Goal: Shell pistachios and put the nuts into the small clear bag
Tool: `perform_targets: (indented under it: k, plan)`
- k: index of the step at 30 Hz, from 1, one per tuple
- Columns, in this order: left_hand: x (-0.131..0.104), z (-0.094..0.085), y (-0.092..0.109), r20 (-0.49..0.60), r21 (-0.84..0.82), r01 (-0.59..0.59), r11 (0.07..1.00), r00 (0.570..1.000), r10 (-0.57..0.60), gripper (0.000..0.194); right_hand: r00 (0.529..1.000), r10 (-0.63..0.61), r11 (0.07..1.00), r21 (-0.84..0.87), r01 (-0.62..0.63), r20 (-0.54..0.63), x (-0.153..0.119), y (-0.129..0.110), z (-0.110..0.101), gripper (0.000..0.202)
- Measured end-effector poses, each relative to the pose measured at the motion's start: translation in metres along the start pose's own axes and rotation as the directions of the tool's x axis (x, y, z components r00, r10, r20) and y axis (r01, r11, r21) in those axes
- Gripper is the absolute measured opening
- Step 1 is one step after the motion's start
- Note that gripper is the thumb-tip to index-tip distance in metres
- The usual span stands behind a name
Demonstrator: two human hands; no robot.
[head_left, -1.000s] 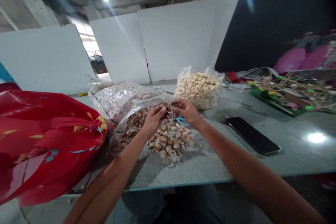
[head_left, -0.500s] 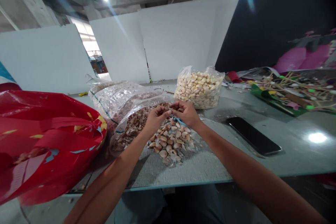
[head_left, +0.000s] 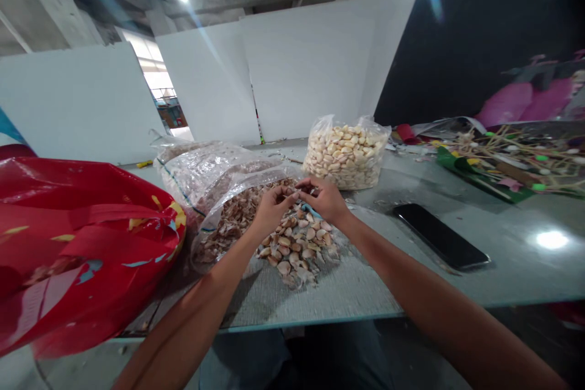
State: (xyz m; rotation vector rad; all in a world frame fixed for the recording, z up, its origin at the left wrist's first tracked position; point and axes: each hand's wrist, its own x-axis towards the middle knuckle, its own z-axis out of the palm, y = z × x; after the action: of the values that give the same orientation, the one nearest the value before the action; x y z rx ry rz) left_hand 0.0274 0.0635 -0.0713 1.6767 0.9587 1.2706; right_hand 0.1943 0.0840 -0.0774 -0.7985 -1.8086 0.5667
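Note:
My left hand and my right hand meet at the fingertips above a pile of unpeeled garlic cloves. Both pinch what looks like a small garlic clove, largely covered by the fingers. Under my right hand lies a thin blue object, partly hidden. Left of my left hand, a clear plastic bag lies on its side, its mouth towards me and full of dry garlic skins. Just behind my right hand stands a clear bag of peeled garlic cloves.
A large red plastic bag fills the left side of the table. To the right lies a black phone. Farther right are a green sheet and thin sticks with coloured tips. Pale panels stand behind.
Very little differs. Both hands stay together at the same spot over the cloves, with only a slight shift of the fingers.

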Motion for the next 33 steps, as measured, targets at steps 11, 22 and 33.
perform_targets:
  k: [11,22,33]
  plan:
    - [-0.002,-0.002,0.001,0.220,-0.319,0.136,0.938,0.973,-0.066,0.022,0.942,0.206,0.777,0.541,-0.323,0.267,0.002,-0.010,0.000,0.037]
    - [-0.001,0.000,0.004,0.075,-0.441,0.092,0.893,0.995,-0.065,0.026,0.920,0.248,0.659,0.644,-0.390,0.304,0.000,-0.011,0.000,0.038]
    - [-0.004,-0.007,0.006,-0.120,0.138,-0.104,0.985,0.985,0.121,0.027,0.949,0.257,0.791,0.525,-0.315,0.181,0.000,-0.012,0.003,0.035]
